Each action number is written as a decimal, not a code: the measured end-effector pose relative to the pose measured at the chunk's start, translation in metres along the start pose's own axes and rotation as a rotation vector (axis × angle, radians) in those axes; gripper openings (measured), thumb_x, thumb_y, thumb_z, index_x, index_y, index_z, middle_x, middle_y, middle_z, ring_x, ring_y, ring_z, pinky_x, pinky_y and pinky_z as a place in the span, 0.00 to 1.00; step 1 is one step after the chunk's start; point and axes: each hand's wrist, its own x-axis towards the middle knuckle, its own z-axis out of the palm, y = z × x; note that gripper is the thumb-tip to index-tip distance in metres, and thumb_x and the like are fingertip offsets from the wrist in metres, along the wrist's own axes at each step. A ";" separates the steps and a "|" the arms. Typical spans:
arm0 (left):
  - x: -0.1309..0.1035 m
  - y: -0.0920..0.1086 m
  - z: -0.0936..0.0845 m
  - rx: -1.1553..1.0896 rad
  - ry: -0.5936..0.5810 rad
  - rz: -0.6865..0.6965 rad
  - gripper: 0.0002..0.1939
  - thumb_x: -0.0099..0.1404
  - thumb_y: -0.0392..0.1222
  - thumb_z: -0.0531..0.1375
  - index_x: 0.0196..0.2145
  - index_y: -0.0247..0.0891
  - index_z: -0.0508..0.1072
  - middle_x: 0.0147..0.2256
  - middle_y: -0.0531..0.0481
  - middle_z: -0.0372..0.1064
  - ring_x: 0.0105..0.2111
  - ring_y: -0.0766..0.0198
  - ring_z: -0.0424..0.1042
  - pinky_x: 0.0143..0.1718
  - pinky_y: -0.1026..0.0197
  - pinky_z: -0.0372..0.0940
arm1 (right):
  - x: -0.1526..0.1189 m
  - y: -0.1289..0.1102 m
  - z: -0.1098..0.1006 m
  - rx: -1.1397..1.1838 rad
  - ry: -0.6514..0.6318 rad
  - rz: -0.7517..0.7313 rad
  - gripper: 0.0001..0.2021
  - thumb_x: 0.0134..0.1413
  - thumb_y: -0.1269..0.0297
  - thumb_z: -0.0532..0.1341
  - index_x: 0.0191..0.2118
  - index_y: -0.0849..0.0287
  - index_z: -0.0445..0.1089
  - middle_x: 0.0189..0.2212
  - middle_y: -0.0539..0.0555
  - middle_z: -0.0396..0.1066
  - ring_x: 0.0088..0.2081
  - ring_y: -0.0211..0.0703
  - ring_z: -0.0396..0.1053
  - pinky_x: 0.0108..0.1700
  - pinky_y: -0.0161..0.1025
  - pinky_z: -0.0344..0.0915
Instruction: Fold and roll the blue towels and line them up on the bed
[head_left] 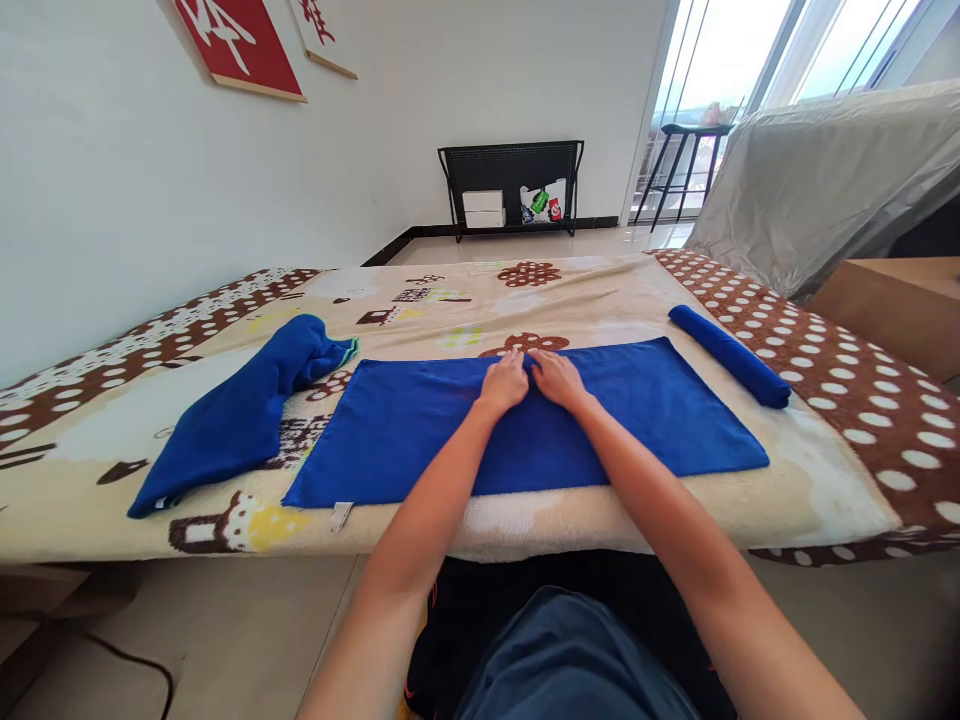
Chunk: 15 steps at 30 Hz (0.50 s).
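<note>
A blue towel (420,430) lies spread flat in a wide rectangle on the patterned blanket (570,300), with a white tag at its lower left. My left hand (505,382) and my right hand (556,377) are side by side at the middle of its far edge. The fingers of my left hand are curled at the edge; whether they pinch the cloth is hidden. My right hand rests on the cloth, its fingers bent and its fingertips hard to make out. To the right lies a rolled blue towel (729,355). A crumpled blue towel (232,420) is at the left.
Beyond the blanket, a black rack (512,185) stands against the wall. A black stool (686,170) is by the window. Plastic sheeting (840,170) covers something large at the right, near a cardboard box (892,310). Wall hangings (244,45) are at upper left.
</note>
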 end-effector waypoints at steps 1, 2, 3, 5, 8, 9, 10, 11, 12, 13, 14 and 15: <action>-0.002 0.007 0.009 -0.009 -0.017 -0.001 0.28 0.71 0.41 0.43 0.66 0.33 0.59 0.67 0.41 0.54 0.68 0.58 0.53 0.67 0.53 0.50 | -0.001 -0.007 0.006 0.015 -0.011 -0.024 0.21 0.65 0.53 0.57 0.59 0.57 0.65 0.58 0.56 0.64 0.56 0.52 0.66 0.58 0.54 0.64; -0.005 0.010 0.015 -0.017 -0.029 -0.007 0.29 0.72 0.42 0.42 0.67 0.35 0.58 0.68 0.41 0.53 0.68 0.57 0.52 0.67 0.50 0.49 | -0.004 -0.010 0.009 0.028 -0.021 -0.042 0.21 0.65 0.53 0.58 0.58 0.58 0.66 0.58 0.56 0.65 0.56 0.53 0.66 0.58 0.54 0.65; -0.008 0.010 0.019 -0.023 -0.039 -0.014 0.29 0.73 0.44 0.41 0.68 0.37 0.57 0.68 0.42 0.51 0.69 0.56 0.50 0.68 0.47 0.47 | -0.006 -0.008 0.011 0.037 -0.029 -0.053 0.21 0.65 0.53 0.58 0.58 0.59 0.66 0.58 0.56 0.64 0.57 0.54 0.65 0.58 0.55 0.65; -0.012 0.003 0.020 -0.031 -0.049 -0.036 0.29 0.73 0.49 0.42 0.68 0.42 0.55 0.69 0.45 0.48 0.70 0.55 0.46 0.68 0.43 0.43 | -0.012 0.005 0.009 0.050 -0.043 -0.057 0.22 0.65 0.53 0.58 0.59 0.58 0.65 0.60 0.56 0.63 0.58 0.55 0.64 0.59 0.56 0.63; -0.016 -0.017 0.013 -0.029 -0.055 -0.093 0.32 0.72 0.57 0.41 0.69 0.46 0.54 0.70 0.46 0.45 0.70 0.54 0.44 0.68 0.40 0.41 | -0.022 0.042 0.000 0.051 -0.058 -0.009 0.23 0.66 0.52 0.56 0.62 0.57 0.63 0.64 0.59 0.59 0.63 0.52 0.60 0.64 0.58 0.56; -0.017 -0.025 0.010 -0.025 -0.056 -0.116 0.32 0.72 0.59 0.40 0.69 0.46 0.53 0.71 0.46 0.44 0.71 0.54 0.44 0.68 0.40 0.40 | -0.025 0.056 -0.004 0.047 -0.062 0.019 0.23 0.67 0.52 0.54 0.63 0.56 0.62 0.65 0.59 0.58 0.64 0.51 0.58 0.66 0.56 0.54; -0.019 -0.034 0.006 -0.019 -0.057 -0.140 0.33 0.72 0.60 0.39 0.69 0.47 0.53 0.71 0.46 0.44 0.71 0.54 0.43 0.68 0.40 0.40 | -0.029 0.069 -0.007 0.041 -0.067 0.052 0.23 0.69 0.52 0.51 0.63 0.55 0.62 0.66 0.58 0.57 0.66 0.49 0.56 0.67 0.54 0.51; -0.021 -0.044 0.003 -0.012 -0.058 -0.163 0.33 0.72 0.60 0.39 0.69 0.47 0.53 0.71 0.46 0.43 0.71 0.54 0.43 0.68 0.40 0.40 | -0.033 0.083 -0.011 0.034 -0.070 0.087 0.23 0.69 0.53 0.49 0.64 0.55 0.61 0.67 0.57 0.56 0.67 0.47 0.54 0.68 0.51 0.49; -0.023 -0.055 0.000 -0.004 -0.059 -0.187 0.33 0.71 0.61 0.39 0.69 0.47 0.53 0.71 0.47 0.43 0.71 0.54 0.43 0.68 0.40 0.39 | -0.038 0.096 -0.014 0.026 -0.073 0.124 0.24 0.70 0.53 0.47 0.65 0.54 0.61 0.67 0.56 0.56 0.68 0.46 0.52 0.69 0.49 0.48; -0.026 -0.067 -0.004 0.004 -0.059 -0.212 0.34 0.71 0.61 0.39 0.69 0.47 0.53 0.71 0.47 0.43 0.71 0.54 0.43 0.68 0.39 0.39 | -0.043 0.108 -0.017 0.017 -0.074 0.161 0.24 0.70 0.53 0.45 0.65 0.55 0.60 0.68 0.55 0.55 0.69 0.45 0.51 0.69 0.48 0.47; -0.030 -0.079 -0.008 0.012 -0.058 -0.239 0.34 0.71 0.62 0.39 0.69 0.47 0.53 0.71 0.47 0.43 0.71 0.54 0.42 0.68 0.39 0.40 | -0.048 0.120 -0.020 0.009 -0.073 0.198 0.25 0.70 0.53 0.45 0.65 0.55 0.60 0.68 0.55 0.55 0.69 0.45 0.50 0.69 0.48 0.46; -0.034 -0.092 -0.012 0.021 -0.056 -0.268 0.34 0.71 0.62 0.39 0.69 0.47 0.53 0.71 0.47 0.43 0.71 0.53 0.42 0.68 0.39 0.40 | -0.053 0.131 -0.023 0.000 -0.070 0.234 0.25 0.69 0.53 0.45 0.66 0.56 0.59 0.68 0.56 0.54 0.70 0.46 0.49 0.69 0.49 0.46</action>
